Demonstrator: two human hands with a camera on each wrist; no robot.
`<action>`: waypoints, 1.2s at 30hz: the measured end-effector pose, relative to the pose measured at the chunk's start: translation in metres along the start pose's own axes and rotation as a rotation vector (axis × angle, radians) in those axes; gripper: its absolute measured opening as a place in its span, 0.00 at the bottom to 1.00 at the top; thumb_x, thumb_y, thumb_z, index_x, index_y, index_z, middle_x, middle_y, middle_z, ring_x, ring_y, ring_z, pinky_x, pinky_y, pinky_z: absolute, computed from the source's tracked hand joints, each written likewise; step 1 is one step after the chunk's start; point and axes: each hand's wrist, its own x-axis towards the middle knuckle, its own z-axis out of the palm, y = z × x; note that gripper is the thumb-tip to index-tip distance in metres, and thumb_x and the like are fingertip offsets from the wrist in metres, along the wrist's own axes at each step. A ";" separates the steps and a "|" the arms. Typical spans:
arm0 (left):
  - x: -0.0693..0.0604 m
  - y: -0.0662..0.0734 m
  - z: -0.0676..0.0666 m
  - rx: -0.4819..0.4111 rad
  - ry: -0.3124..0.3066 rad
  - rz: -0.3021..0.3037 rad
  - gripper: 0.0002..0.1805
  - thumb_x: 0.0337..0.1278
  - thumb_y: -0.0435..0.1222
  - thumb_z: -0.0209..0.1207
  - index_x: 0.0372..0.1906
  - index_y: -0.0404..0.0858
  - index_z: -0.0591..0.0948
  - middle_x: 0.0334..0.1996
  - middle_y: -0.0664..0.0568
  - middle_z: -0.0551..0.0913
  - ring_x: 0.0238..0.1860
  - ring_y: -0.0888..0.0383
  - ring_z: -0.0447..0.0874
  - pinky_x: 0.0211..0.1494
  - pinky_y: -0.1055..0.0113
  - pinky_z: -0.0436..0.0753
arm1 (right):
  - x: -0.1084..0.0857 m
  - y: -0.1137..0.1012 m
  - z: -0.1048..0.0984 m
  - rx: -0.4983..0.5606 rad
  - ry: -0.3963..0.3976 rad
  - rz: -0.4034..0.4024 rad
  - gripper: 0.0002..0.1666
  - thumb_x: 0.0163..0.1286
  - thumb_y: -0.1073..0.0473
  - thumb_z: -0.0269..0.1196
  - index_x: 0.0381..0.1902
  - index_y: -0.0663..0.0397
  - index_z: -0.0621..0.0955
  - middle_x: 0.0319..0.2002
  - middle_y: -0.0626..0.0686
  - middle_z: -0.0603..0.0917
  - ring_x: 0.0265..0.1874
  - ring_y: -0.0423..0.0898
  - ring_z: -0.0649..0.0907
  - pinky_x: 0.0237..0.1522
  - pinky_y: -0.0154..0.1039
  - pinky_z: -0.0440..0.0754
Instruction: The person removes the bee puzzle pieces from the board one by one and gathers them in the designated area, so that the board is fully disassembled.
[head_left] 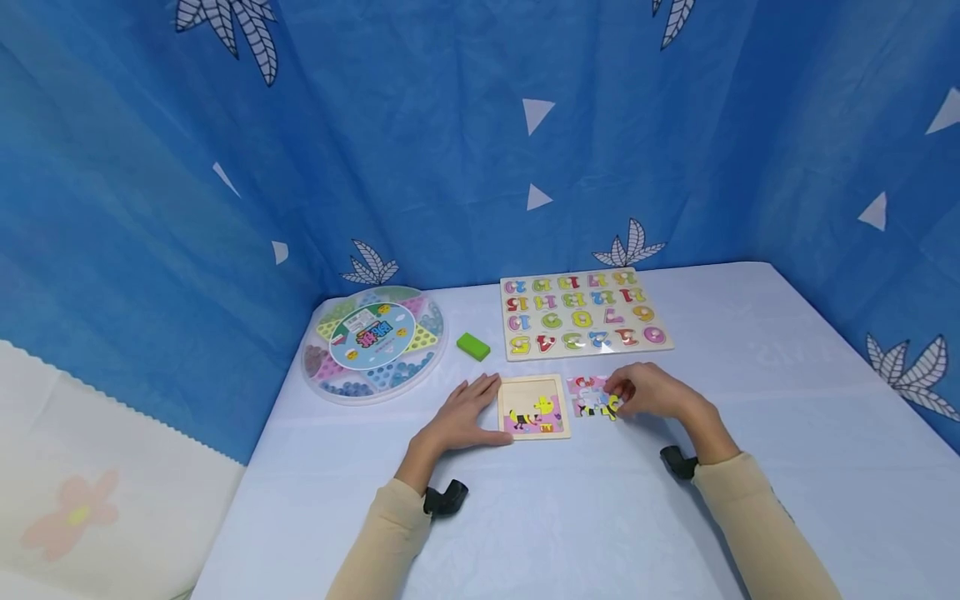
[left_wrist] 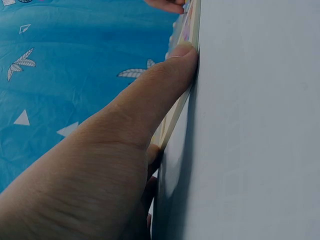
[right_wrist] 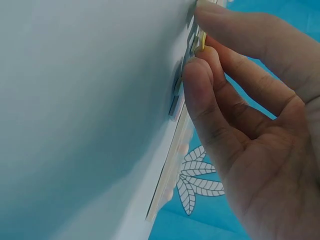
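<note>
A small square wooden puzzle tray (head_left: 531,390) lies on the table, its lower part filled with pink and yellow picture pieces that include a bee. My left hand (head_left: 457,417) rests against its left side, thumb at the lower corner and fingertips at the upper one. In the left wrist view the thumb (left_wrist: 175,67) touches the tray's edge. Right of the tray lie several loose jigsaw pieces (head_left: 585,400), close together. My right hand (head_left: 651,392) pinches a yellow puzzle piece (right_wrist: 202,41) at their right side; the fingertips hide part of it.
Behind the tray lies a number puzzle board (head_left: 555,321) with coloured numerals. A green block (head_left: 473,347) sits to its left. Farther left is a round clear-lidded game box (head_left: 322,385) with beads inside. Blue curtains (head_left: 450,150) surround the white table (head_left: 540,517).
</note>
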 end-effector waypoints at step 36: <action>0.000 0.000 0.000 0.001 0.005 0.000 0.57 0.47 0.64 0.64 0.78 0.47 0.52 0.79 0.56 0.50 0.80 0.57 0.41 0.82 0.53 0.42 | 0.003 -0.003 0.004 -0.028 0.003 0.015 0.21 0.51 0.65 0.75 0.45 0.59 0.83 0.35 0.50 0.82 0.34 0.46 0.76 0.38 0.35 0.80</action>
